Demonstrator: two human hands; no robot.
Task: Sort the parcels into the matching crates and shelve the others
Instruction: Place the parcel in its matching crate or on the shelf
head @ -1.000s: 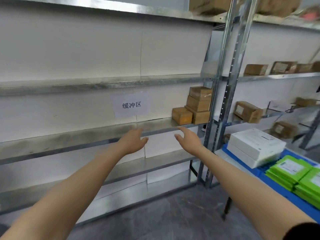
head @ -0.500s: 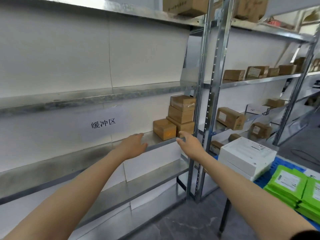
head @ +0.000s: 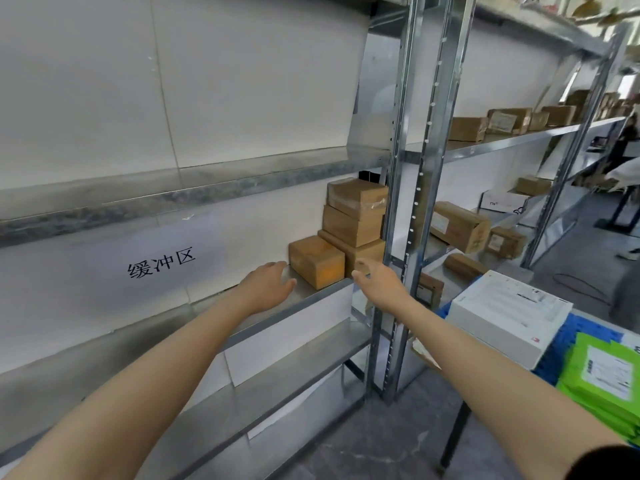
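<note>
Shelving step, probably. Left hand [head: 268, 285] and right hand [head: 379, 284] are flanking the small brown parcel [head: 317, 259], fingers spread, holding nothing. The parcel is sitting at the shelf [head: 311, 301] edge (stack [head: 356, 216] just beside). Next move is calling for squaring it inward.

Both arms have reached further in. The left grip [head: 268, 285], a second ago out in front of the galvanised metal shelf [head: 322, 293] and well apart from the parcels, now lies over the shelf edge. The small brown cardboard box [head: 317, 261] sits just right of its fingertips; whether they touch cannot be told. The right grip [head: 379, 282] has risen from below the shelf edge to that box's far side. The stack of three brown cardboard boxes [head: 356, 216] is now directly behind its fingers. The small box has come to lie between the two grips.
</note>
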